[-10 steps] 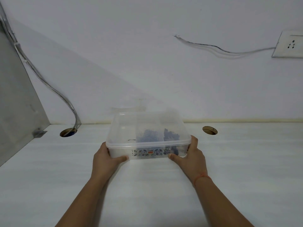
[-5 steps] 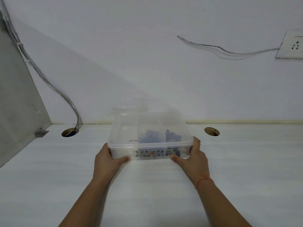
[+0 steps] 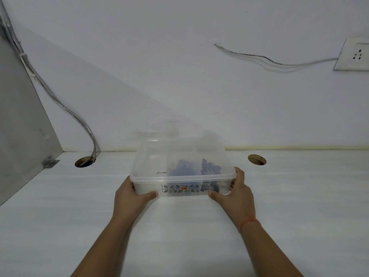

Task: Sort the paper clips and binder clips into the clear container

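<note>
White desk (image 3: 279, 206) against a white wall. Item: clear container (image 3: 181, 176), lid on, resting mid-desk, dark blue clips (image 3: 187, 168) heaped inside toward its right. We note each grip closed on it: left hand (image 3: 129, 194) and right hand (image 3: 237, 192) at the near corners. Change over the last second: almost none; we judge sorting finished.

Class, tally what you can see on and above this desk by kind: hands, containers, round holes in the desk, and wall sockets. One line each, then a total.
Hands: 2 (left hand, right hand)
Containers: 1 (clear container, lid on, bluish clips inside too blurred to count)
Desk holes: 2 (left hole, right hole)
Wall sockets: 1 (socket)
Total: 6
</note>
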The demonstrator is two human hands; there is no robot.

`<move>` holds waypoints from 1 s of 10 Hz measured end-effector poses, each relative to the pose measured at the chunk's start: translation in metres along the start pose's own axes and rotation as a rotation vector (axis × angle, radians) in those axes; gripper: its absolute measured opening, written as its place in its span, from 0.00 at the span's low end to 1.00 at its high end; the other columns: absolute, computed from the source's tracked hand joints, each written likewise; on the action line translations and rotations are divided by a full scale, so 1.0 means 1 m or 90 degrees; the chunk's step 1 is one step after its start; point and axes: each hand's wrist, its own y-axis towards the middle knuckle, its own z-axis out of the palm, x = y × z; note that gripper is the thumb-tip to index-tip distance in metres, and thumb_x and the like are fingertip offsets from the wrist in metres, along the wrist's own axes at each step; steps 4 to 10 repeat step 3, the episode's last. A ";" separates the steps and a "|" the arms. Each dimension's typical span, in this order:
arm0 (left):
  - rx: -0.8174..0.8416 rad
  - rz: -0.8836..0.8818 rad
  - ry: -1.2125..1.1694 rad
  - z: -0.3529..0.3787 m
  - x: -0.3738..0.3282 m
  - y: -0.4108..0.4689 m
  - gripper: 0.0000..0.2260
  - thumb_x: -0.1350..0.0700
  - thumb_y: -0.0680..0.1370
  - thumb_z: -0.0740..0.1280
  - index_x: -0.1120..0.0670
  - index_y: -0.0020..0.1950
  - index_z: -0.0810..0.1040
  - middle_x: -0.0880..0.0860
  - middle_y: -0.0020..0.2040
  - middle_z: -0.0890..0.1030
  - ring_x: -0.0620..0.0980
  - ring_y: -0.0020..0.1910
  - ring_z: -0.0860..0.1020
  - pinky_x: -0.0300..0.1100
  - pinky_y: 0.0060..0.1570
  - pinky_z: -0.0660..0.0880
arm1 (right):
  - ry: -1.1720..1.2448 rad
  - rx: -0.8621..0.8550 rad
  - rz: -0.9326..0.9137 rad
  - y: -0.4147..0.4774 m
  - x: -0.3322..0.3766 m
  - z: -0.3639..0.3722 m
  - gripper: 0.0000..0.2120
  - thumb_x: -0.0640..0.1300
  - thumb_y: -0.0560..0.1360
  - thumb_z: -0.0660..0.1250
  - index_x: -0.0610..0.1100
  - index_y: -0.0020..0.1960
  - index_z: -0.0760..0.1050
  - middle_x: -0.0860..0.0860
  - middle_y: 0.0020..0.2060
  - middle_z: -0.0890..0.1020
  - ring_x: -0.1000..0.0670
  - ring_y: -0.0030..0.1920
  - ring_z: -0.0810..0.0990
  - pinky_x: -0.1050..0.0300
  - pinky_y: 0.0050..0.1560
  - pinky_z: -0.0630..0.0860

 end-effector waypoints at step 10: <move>-0.143 -0.032 -0.001 -0.003 0.006 -0.019 0.31 0.55 0.66 0.77 0.55 0.66 0.68 0.52 0.62 0.75 0.53 0.58 0.76 0.47 0.56 0.73 | -0.004 -0.064 0.091 -0.024 -0.001 -0.008 0.30 0.40 0.66 0.75 0.42 0.66 0.70 0.46 0.59 0.78 0.46 0.59 0.78 0.53 0.58 0.75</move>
